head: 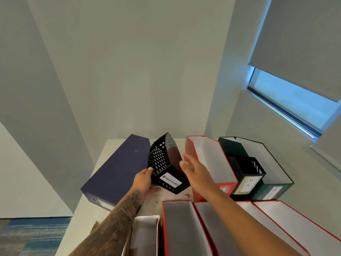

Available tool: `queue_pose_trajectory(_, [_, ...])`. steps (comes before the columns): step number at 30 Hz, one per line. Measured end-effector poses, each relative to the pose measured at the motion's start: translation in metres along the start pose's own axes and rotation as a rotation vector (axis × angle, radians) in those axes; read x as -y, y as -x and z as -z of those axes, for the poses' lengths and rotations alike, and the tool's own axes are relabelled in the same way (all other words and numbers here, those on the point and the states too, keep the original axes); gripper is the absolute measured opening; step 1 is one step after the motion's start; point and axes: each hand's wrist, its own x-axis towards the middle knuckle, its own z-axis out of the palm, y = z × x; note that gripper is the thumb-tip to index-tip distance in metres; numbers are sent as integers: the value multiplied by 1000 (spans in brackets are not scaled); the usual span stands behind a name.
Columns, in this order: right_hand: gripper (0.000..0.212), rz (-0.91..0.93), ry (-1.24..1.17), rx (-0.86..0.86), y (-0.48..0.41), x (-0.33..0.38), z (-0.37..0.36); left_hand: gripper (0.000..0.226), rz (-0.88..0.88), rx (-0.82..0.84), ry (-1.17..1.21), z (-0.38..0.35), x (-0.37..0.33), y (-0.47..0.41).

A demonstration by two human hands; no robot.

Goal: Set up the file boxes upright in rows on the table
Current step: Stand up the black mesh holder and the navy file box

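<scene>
A black perforated plastic file box [164, 163] with a white handwritten label tilts over the table [108, 146], between a dark blue box file [118, 170] lying on its side and an upright red file box [210, 163]. My left hand [144, 181] grips its lower left corner. My right hand [191, 169] sits at its right side with fingers spread, touching or nearly touching it. Further right stand a second black perforated box [247, 174] and a dark green file box [271, 163]. Red file boxes [184, 228] stand upright in the near row.
A white open box [145, 231] stands at the near left beside the red ones. Walls close in behind the table, and a window with a lowered blind [299, 48] is on the right. Blue patterned carpet [35, 235] shows at the lower left.
</scene>
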Motion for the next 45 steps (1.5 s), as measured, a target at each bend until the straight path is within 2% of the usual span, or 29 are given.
queue_pose_trajectory(4, [59, 48, 227, 59, -4, -9, -7, 32, 33, -53, -16, -18, 8, -6])
queue_pose_trajectory(8, [66, 223, 476, -27, -6, -19, -12, 27, 32, -94, -48, -29, 12, -14])
queue_pose_trajectory(11, [46, 277, 656, 14, -8, -25, -12, 24, 35, -93, -107, -36, 13, -20])
queue_pose_trajectory(13, [34, 283, 865, 60, -11, -33, -11, 23, 39, -73, -138, -41, 16, -21])
queue_pose_trajectory(17, [31, 260, 1149, 140, -17, -47, -11, 26, 16, -41, -281, -47, 30, -27])
queue_pose_trajectory(22, [28, 195, 1417, 273, -18, -45, -20, 28, 39, -22, -313, -49, 51, -35])
queue_pose_trajectory(26, [32, 190, 1511, 325, -17, -51, -22, 24, 5, 7, -316, -52, 59, -32])
queue_pose_trajectory(30, [38, 205, 1475, 302, -15, -51, -20, 27, -6, 25, -355, -56, 62, -34])
queue_pose_trajectory(33, [53, 264, 1086, 109, -16, -51, -10, 28, -23, 37, -369, -57, 62, -33])
queue_pose_trajectory(36, [57, 138, 723, -97, -18, -54, 11, 29, -17, 41, -391, -56, 61, -31])
queue_pose_trajectory(37, [56, 59, 674, -102, -19, -55, 17, 30, -18, 41, -400, -57, 61, -32])
queue_pose_trajectory(40, [47, -126, 626, 21, -17, -54, 23, 32, -22, 36, -411, -58, 62, -34])
queue_pose_trajectory(45, [37, -166, 500, 54, -23, -43, 18, 32, -54, 14, -447, -60, 66, -35])
